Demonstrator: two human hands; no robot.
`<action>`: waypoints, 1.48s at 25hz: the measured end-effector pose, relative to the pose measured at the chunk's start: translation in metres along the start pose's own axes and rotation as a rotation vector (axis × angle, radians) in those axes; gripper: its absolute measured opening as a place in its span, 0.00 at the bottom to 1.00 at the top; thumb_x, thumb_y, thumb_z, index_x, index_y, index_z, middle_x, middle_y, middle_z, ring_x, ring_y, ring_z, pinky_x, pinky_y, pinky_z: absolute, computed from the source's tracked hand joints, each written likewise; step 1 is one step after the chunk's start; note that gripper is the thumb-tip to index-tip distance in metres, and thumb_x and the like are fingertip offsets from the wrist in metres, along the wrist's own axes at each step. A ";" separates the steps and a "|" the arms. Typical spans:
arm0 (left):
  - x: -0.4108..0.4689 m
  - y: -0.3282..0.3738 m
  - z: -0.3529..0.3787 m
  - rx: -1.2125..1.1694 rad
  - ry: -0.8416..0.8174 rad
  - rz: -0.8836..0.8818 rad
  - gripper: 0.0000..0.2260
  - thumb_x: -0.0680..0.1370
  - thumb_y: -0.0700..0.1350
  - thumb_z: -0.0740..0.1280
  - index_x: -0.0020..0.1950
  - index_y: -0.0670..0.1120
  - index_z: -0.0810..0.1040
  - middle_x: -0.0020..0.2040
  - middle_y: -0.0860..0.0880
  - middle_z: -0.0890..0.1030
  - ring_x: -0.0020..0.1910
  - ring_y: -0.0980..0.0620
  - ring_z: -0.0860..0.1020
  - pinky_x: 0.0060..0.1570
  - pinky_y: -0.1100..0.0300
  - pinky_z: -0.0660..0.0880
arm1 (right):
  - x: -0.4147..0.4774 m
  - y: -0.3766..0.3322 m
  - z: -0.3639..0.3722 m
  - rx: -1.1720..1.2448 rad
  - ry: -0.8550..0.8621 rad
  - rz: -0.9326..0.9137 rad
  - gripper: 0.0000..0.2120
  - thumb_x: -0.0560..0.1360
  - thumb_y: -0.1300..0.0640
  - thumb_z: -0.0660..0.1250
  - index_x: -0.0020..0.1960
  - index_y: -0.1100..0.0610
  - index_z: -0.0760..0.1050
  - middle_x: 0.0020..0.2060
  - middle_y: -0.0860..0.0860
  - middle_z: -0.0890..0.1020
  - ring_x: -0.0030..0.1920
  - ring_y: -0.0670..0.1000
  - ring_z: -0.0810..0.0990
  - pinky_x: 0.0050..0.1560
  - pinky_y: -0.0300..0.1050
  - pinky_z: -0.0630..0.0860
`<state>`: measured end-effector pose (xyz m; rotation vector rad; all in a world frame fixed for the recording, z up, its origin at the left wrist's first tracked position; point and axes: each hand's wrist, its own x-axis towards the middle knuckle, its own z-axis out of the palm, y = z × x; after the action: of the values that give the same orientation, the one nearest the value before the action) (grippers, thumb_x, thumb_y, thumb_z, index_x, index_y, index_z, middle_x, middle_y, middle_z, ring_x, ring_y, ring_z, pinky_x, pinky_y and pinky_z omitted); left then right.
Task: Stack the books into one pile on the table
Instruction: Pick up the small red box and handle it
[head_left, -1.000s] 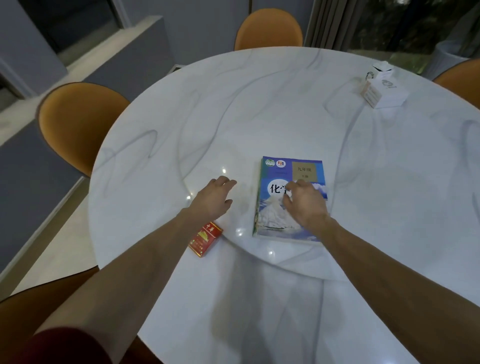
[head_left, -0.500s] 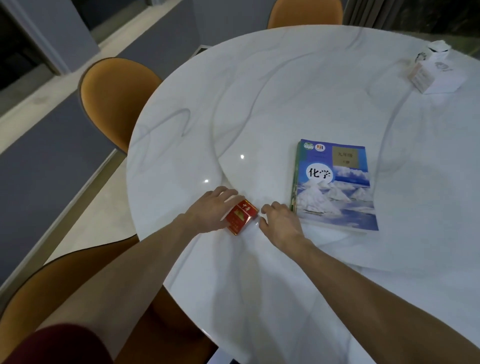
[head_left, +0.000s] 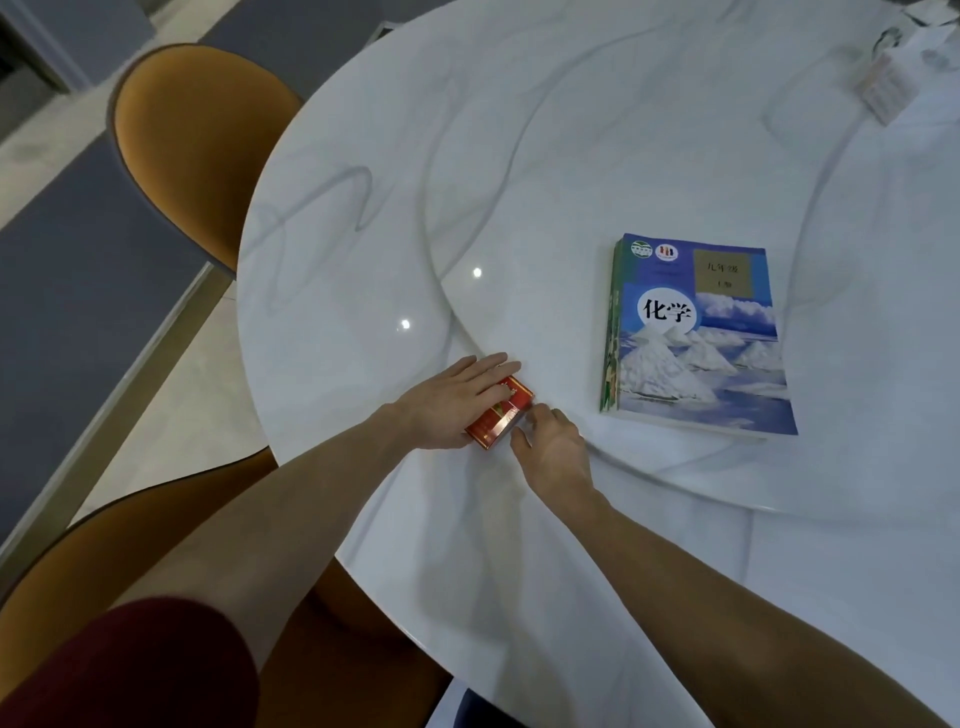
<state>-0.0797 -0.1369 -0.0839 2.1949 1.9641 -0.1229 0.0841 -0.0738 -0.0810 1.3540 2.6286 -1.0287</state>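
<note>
A pile of books (head_left: 696, 338) lies on the white marble table (head_left: 571, 156), a blue chemistry textbook with white mounds on top and green spines showing under it at the left. A small red book (head_left: 506, 415) lies near the table's left edge, well left of the pile. My left hand (head_left: 457, 400) rests flat on the red book's left side, fingers over its cover. The fingertips of my right hand (head_left: 550, 447) touch the red book's right lower edge. Neither hand touches the pile.
Two orange chairs stand at the table's left edge: the far chair (head_left: 197, 140) and the near chair (head_left: 104, 545). A white tissue box (head_left: 883, 88) sits at the far right of the table. A raised round turntable rim (head_left: 457, 306) curves just right of the red book.
My right hand left the blue textbook and came down to the red book. My left hand moved onto the red book. The view swung left, so the pile sits further right.
</note>
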 end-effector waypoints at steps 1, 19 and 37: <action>0.001 -0.001 0.001 -0.015 0.011 0.005 0.31 0.72 0.47 0.70 0.73 0.44 0.63 0.78 0.44 0.56 0.78 0.45 0.51 0.76 0.52 0.53 | 0.001 0.000 0.001 0.027 0.011 -0.001 0.15 0.78 0.55 0.60 0.61 0.63 0.72 0.55 0.59 0.79 0.54 0.57 0.78 0.53 0.47 0.74; 0.019 0.050 -0.049 -0.266 0.311 -0.153 0.27 0.72 0.56 0.70 0.66 0.45 0.71 0.73 0.41 0.64 0.72 0.44 0.63 0.61 0.51 0.76 | 0.006 0.007 -0.079 0.488 0.170 0.009 0.12 0.76 0.62 0.66 0.59 0.61 0.76 0.52 0.58 0.82 0.45 0.49 0.78 0.45 0.33 0.74; 0.177 0.210 -0.124 -0.363 0.414 -0.034 0.26 0.72 0.56 0.70 0.66 0.48 0.71 0.72 0.45 0.64 0.72 0.47 0.61 0.68 0.51 0.68 | -0.045 0.133 -0.242 0.400 0.520 0.123 0.09 0.76 0.63 0.64 0.55 0.61 0.79 0.48 0.58 0.84 0.43 0.50 0.78 0.48 0.38 0.73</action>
<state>0.1410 0.0385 0.0224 2.0610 2.0156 0.6799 0.2761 0.0829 0.0491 2.0916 2.7069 -1.4013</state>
